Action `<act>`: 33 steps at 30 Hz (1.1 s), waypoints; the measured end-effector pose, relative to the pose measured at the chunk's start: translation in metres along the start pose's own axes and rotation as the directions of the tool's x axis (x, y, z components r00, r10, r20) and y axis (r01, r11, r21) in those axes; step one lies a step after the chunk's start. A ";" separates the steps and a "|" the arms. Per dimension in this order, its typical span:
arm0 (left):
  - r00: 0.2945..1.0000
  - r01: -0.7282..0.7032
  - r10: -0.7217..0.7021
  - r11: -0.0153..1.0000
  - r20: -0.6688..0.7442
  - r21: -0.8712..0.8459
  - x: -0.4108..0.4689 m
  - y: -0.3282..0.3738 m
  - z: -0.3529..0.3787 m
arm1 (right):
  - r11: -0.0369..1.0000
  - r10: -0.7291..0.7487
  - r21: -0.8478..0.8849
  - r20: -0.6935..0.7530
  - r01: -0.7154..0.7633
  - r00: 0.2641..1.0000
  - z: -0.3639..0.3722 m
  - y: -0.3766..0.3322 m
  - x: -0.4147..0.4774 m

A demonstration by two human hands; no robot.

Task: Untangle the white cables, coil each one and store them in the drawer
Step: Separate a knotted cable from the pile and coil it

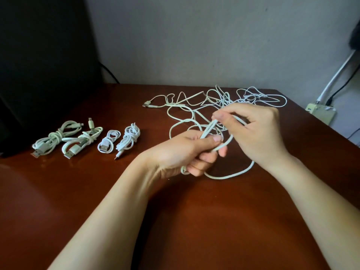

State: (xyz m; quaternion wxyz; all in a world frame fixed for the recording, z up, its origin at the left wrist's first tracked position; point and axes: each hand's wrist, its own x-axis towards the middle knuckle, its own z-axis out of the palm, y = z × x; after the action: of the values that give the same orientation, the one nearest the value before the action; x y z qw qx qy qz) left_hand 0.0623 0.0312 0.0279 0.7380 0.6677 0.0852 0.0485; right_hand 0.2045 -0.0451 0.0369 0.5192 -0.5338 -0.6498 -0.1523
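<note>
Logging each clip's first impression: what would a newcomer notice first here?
At centre, the left hand grips a doubled white cable while the right hand pinches it higher up. Behind them a loose tangle sprawls over the brown table; four coiled cables lie in a row at the left.

The reddish-brown wooden table top [194, 221] is smooth and glossy, throwing back soft patches of light. The thin white plastic-sheathed cables [222, 100] look smooth with a dull satin skin. Behind them, the pale grey painted wall [194, 36] is matt and faintly mottled.
</note>
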 end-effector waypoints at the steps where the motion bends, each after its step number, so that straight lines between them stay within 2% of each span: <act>1: 1.000 -0.017 0.017 0.999 -0.023 -0.033 0.001 0.000 -0.001 | 0.997 0.057 0.055 0.006 -0.058 0.998 -0.001 -0.001 0.001; 4: 0.992 -0.090 0.080 0.992 -0.099 -0.093 0.001 0.002 -0.003 | 0.960 0.189 0.202 0.043 -0.194 0.981 -0.002 -0.002 0.001; 8: 0.960 -0.206 0.173 0.969 -0.221 -0.138 0.003 0.004 -0.005 | 0.903 0.303 0.306 0.046 -0.302 0.952 -0.001 -0.001 0.002; 11: 0.937 -0.275 0.226 0.948 -0.267 -0.163 0.004 0.005 -0.007 | 0.887 0.323 0.329 0.061 -0.324 0.945 0.001 -0.001 0.001; 16: 0.932 -0.301 0.248 0.936 -0.263 -0.182 0.004 0.006 -0.003 | 0.847 0.360 0.392 0.071 -0.358 0.930 0.006 -0.006 0.000; 22: 0.924 -0.279 0.241 0.956 -0.297 -0.092 0.008 0.001 -0.003 | 0.691 0.569 0.422 0.184 -0.587 0.801 0.010 -0.007 0.001; 25: 0.937 -0.274 0.263 0.962 -0.230 -0.015 0.008 -0.001 -0.001 | 0.711 0.593 0.351 0.165 -0.609 0.788 0.011 -0.006 0.000; 29: 0.937 -0.264 0.266 0.964 -0.226 0.039 0.006 -0.002 -0.003 | 0.711 0.621 0.281 0.179 -0.644 0.763 0.009 -0.008 0.003; 33: 0.927 -0.279 0.274 0.960 -0.256 0.015 0.005 -0.003 -0.002 | 0.562 0.712 0.289 0.308 -0.775 0.631 0.009 -0.012 0.006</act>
State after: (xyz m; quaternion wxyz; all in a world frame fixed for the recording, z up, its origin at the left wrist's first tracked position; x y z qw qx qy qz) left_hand 0.0671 0.0343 0.0246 0.7137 0.6533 0.0841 0.2384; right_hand 0.1904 -0.0395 0.0420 0.5780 -0.6517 -0.4179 0.2581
